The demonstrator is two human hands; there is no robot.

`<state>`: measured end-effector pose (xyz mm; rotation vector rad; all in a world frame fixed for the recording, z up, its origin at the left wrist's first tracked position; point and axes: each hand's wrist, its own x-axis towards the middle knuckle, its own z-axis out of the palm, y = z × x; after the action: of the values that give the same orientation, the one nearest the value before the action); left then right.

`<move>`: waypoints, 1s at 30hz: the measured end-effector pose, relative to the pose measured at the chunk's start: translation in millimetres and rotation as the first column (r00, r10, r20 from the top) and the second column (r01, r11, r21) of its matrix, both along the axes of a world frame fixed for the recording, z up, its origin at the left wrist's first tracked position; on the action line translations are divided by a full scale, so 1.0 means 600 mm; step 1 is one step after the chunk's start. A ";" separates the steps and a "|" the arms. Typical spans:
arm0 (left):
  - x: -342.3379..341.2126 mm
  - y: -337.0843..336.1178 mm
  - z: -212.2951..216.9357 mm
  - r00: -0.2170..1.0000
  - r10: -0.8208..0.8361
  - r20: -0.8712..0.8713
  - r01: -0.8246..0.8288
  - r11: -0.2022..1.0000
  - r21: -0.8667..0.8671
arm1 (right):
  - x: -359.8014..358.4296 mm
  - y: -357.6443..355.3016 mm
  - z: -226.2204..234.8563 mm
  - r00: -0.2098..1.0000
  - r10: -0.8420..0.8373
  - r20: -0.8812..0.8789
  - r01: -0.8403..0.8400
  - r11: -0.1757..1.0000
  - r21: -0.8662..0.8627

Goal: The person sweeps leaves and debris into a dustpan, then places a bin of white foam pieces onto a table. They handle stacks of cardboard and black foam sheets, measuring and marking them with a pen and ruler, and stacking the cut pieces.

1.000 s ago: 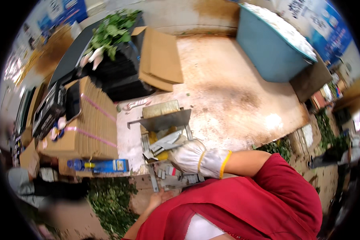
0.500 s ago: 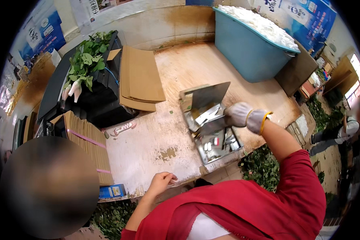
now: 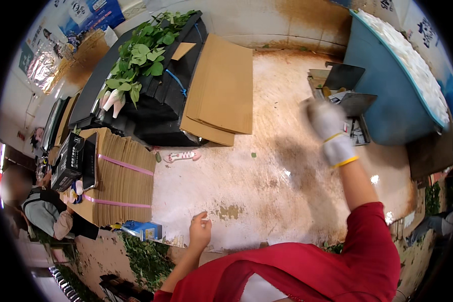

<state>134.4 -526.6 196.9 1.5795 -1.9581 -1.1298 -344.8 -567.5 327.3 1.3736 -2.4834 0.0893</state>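
Gloved right hand (image 3: 325, 121) at the open metal box (image 3: 358, 103)!
The box stands on the table (image 3: 246, 176), just left of the blue tub (image 3: 387, 95); that right hand's blurred, its grip I can't tell. Bare left hand (image 3: 200, 233), well left of the tub, fingers curled, together or apart, can't tell.

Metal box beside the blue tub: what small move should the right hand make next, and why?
I'd probably ease the gloved right hand away from the metal box: the box stands on the table beside the blue tub, and the hand hides part of it. The hand is blurred, so whether it grips anything is unclear.
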 end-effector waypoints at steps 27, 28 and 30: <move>-0.323 -0.373 -0.061 0.708 0.410 -0.575 -0.127 0.875 0.468 | 0.039 -0.034 0.200 0.826 0.277 0.490 0.224 0.638 -0.737; -0.341 -0.361 -0.046 0.581 0.485 -0.654 -0.077 0.832 0.549 | 0.034 0.035 0.228 0.638 0.478 0.604 0.346 0.523 -0.779; -0.362 -0.352 -0.012 0.450 0.501 -0.739 -0.028 0.835 0.549 | 0.038 0.176 0.257 0.733 0.362 0.576 0.350 0.525 -0.775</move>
<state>-82.8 -737.7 189.6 1.0387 -0.7185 -1.8507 -322.0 -461.7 481.4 0.9147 -2.2233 1.9074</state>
